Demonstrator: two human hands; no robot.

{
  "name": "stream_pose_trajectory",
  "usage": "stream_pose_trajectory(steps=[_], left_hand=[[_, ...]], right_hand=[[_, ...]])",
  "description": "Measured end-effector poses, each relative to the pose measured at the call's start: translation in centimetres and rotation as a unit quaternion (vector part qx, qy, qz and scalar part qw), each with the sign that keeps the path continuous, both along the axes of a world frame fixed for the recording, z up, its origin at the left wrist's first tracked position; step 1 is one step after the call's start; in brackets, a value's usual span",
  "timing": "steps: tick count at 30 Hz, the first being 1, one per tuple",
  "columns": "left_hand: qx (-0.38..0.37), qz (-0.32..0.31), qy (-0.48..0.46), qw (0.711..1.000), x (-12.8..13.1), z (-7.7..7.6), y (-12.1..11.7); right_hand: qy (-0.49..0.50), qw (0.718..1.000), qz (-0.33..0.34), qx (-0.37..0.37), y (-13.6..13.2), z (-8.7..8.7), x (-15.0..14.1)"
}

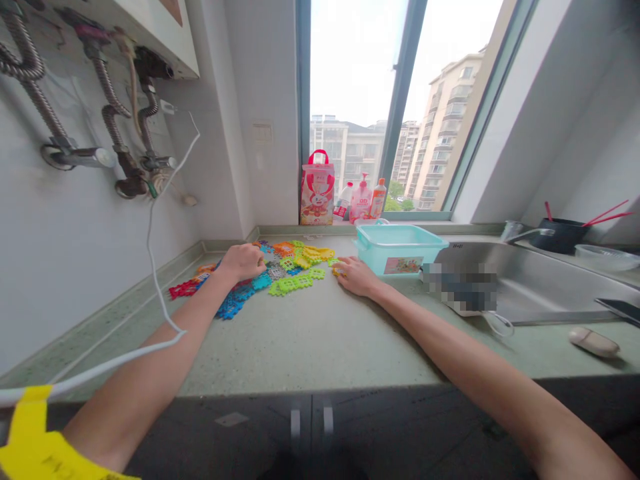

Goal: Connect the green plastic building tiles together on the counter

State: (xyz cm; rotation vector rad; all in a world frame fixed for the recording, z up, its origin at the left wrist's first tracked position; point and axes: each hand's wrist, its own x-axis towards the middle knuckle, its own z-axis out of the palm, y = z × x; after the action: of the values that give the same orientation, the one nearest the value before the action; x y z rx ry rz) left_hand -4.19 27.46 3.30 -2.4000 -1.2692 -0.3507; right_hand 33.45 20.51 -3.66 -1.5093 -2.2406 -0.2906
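Observation:
A spread of flat, colourful plastic building pieces [287,267] lies at the back of the green countertop [320,340]: yellow, orange, green, blue and red. My left hand [243,261] rests on the pile with its fingers curled down over the blue and grey pieces; what it grips is hidden. My right hand [354,275] lies at the pile's right edge, fingers pinched on a small yellow piece [339,271], just in front of a turquoise plastic tub [400,248].
A red and white gift bag [317,189] and several bottles [364,200] stand on the window sill. A steel sink [540,283] is to the right, with a black pot [563,235] holding red chopsticks. A white cable [160,280] hangs at left below wall pipes.

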Motion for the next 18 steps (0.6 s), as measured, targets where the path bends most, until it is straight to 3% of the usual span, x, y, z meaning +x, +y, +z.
stream_pose_trajectory(steps=[4, 8, 14, 18], left_hand=[[0.046, -0.018, -0.027, 0.998, 0.2, 0.5, -1.2], [0.047, -0.044, -0.023, 0.998, 1.1, 1.2, -2.7], [-0.065, -0.159, 0.058, 0.983, 2.9, 1.2, -3.9], [-0.130, -0.181, 0.012, 0.975, 2.8, 1.5, -4.1]], right_hand=[[0.048, 0.999, 0.010, 0.006, 0.6, -0.5, -0.6], [0.047, 0.998, 0.041, 0.019, 0.8, -0.4, -0.7], [-0.013, 0.997, 0.072, 0.007, 0.7, -0.4, -1.0], [-0.013, 0.996, 0.082, -0.008, 0.2, 0.2, -1.3]])
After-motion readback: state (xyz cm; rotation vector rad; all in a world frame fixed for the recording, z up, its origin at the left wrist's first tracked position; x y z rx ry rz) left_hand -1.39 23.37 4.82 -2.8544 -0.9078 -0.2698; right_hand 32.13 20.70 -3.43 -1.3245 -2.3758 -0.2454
